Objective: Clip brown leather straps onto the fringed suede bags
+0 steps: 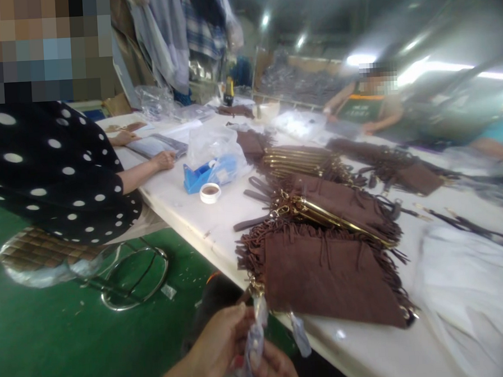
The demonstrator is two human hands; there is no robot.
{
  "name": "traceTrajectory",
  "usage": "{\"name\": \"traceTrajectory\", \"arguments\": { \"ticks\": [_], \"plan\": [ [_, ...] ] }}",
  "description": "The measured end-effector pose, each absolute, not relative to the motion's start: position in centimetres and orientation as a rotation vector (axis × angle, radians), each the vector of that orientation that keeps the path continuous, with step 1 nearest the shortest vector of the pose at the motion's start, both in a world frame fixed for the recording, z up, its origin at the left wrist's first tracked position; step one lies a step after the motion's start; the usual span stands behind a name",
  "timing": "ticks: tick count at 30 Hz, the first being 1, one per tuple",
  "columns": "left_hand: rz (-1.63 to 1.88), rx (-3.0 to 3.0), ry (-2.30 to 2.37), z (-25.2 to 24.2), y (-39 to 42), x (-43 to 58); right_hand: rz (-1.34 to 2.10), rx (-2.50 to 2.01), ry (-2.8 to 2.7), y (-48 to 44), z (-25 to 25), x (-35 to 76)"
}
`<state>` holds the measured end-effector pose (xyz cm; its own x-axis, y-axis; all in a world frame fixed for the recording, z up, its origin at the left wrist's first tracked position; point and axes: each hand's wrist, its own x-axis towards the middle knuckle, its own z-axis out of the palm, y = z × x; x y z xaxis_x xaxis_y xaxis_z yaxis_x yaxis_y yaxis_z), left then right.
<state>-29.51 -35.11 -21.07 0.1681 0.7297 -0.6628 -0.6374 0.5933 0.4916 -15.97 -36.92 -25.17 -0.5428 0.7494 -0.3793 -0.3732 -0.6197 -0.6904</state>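
A brown fringed bag point(324, 280) lies flat at the table's near edge, gold clasps at its corners. From its left clasp a strip of thin translucent plastic wrap point(254, 343) hangs past the edge. My left hand point(215, 342) is closed around this wrap just below the clasp, fingers partly hidden. My right hand point(275, 367) pinches the same wrap lower down, between thumb and fingers. A second wrapped piece point(300, 335) dangles from the bag's lower edge, right of my hands. What lies inside the wrap cannot be made out.
Behind the near bag lie more brown fringed bags point(340, 198) with gold zips. A blue tape dispenser point(198, 174) and a tape roll point(210, 193) rest on the white table point(180, 209). White sheets point(471, 278) lie right. A person in a dotted top point(52, 171) is at left.
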Motion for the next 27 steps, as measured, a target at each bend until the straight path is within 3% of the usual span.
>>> {"name": "traceTrajectory", "arguments": {
  "ticks": [13, 21, 27],
  "plan": [
    [1.007, 0.271, 0.756, -20.3, -34.4, -29.0, 2.145, -0.861, -0.810, -37.4, -25.7, -17.0],
    [0.992, 0.309, 0.877, -20.9, -33.5, -28.2, 2.065, -0.814, -0.906, -37.7, -26.1, -16.7],
    [0.988, 0.348, 1.018, -20.9, -34.7, -29.3, 1.911, -1.059, -0.966, -38.3, -26.5, -16.8]
  ]
}}
